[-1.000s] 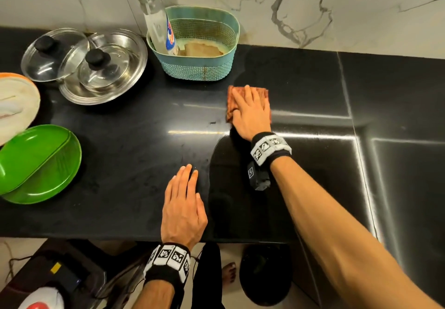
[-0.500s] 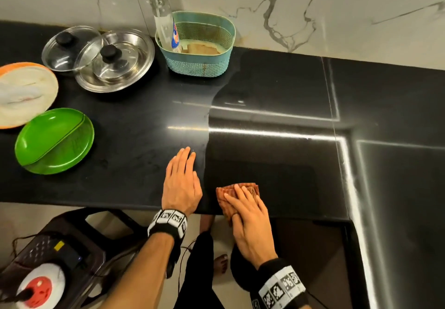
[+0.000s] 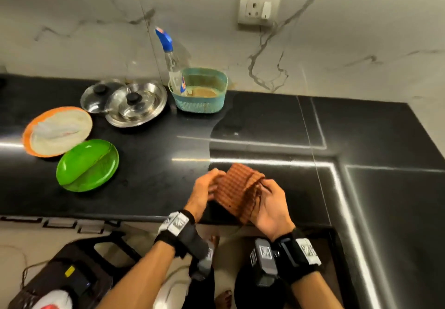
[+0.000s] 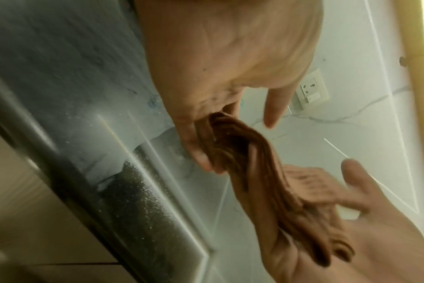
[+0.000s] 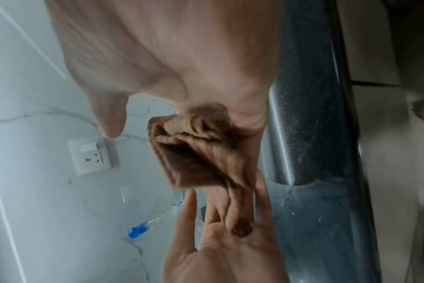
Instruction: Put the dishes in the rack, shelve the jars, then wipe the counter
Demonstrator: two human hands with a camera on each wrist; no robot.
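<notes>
Brown ribbed cloth (image 3: 237,189), soft and rumpled into folds, hangs lifted off the counter (image 3: 154,183) between both hands, above the counter's near edge. The left hand (image 3: 202,192) pinches one end between thumb and fingers; the right hand (image 3: 269,206) grips the other end, with a loose thread trailing by its fingers. Polished black stone forms the counter, speckled and glossy, with a wet sheen to the right of the cloth. Left of the cloth lies a round green plastic plate (image 3: 88,165), and beyond that an orange-rimmed plate (image 3: 57,131). Further back sit shiny steel lids (image 3: 125,102) with black knobs and a teal woven-look basket (image 3: 201,90) holding a clear bottle (image 3: 172,64).
</notes>
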